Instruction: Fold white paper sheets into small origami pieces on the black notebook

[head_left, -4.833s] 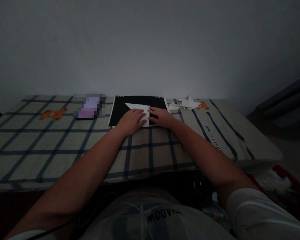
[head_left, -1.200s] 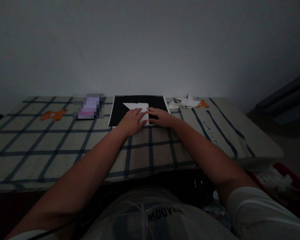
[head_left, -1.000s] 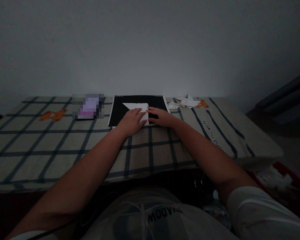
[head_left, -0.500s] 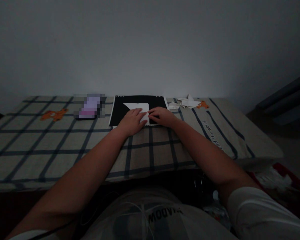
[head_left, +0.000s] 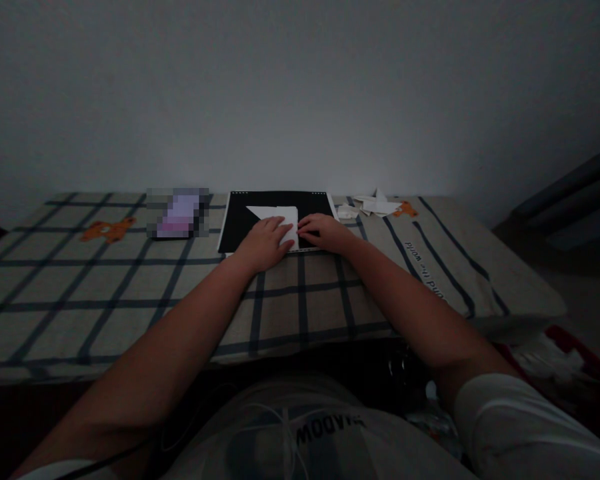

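A folded sheet of white paper (head_left: 287,215) lies on a black sheet with white edges (head_left: 245,230), its pointed end reaching left. Over the paper's lower left part rests my left hand (head_left: 264,245), fingers spread and pressing it flat. My right hand (head_left: 325,233) is at the paper's right edge, thumb and fingertips brought close together there. Whether a bit of the edge is pinched between those fingertips is too small to make out. Part of the paper is hidden under my left hand.
A phone (head_left: 180,213), blurred out, lies to the left on the checked tablecloth (head_left: 130,283). Folded white paper pieces (head_left: 377,203) and a small scrap (head_left: 347,211) sit at the right. Behind the table rises a grey wall (head_left: 280,93). Below right is a red container (head_left: 580,353).
My right hand's fingertips have shifted very slightly to the right along the paper's edge. My left hand and the paper stay in place.
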Demonstrator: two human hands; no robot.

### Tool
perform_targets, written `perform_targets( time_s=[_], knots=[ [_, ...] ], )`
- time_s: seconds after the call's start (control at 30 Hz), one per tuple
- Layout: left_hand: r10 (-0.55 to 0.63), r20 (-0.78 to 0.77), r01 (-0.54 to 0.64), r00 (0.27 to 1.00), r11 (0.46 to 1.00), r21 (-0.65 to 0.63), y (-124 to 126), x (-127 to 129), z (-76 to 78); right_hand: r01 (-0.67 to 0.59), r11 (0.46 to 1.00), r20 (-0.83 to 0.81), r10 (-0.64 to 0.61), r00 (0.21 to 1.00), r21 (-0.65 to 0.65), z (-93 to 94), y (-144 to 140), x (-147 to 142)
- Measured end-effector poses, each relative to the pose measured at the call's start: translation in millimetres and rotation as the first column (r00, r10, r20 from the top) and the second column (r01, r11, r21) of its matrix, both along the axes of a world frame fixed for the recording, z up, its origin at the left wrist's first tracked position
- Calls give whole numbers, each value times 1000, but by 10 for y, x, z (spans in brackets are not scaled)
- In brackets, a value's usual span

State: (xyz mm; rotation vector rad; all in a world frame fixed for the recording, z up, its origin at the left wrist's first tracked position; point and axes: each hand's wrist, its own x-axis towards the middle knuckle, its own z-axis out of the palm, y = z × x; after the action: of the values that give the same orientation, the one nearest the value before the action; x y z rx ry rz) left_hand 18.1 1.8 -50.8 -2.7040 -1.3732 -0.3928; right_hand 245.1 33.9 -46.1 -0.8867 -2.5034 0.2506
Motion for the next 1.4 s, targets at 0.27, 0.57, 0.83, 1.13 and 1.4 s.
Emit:
perform_targets(
  time_s=[0.27,0.57,0.83,1.13,1.4],
  knots=[
    [4,-1,-4,1000,1000,2,-10,2,8,1,1000,-29,-1,1000,19,-49,7,-4],
    [-1,-20,1,1000,999,-33,12,-16,-3,50,999,52,-50,997,-1,-130,45,1],
    [12,-19,-13,1000,1000,-28,8,-1,3,49,999,58,-49,997,9,-114,46,-4],
    [27,-51,-30,998,998,-59,34,-10,1,59,998,56,-58,997,-13,-84,18,-32],
    [34,-55,-39,998,996,-80,38,-3,3,172,978,-80,-182,980,-116,-146,217,-27]
  ],
)
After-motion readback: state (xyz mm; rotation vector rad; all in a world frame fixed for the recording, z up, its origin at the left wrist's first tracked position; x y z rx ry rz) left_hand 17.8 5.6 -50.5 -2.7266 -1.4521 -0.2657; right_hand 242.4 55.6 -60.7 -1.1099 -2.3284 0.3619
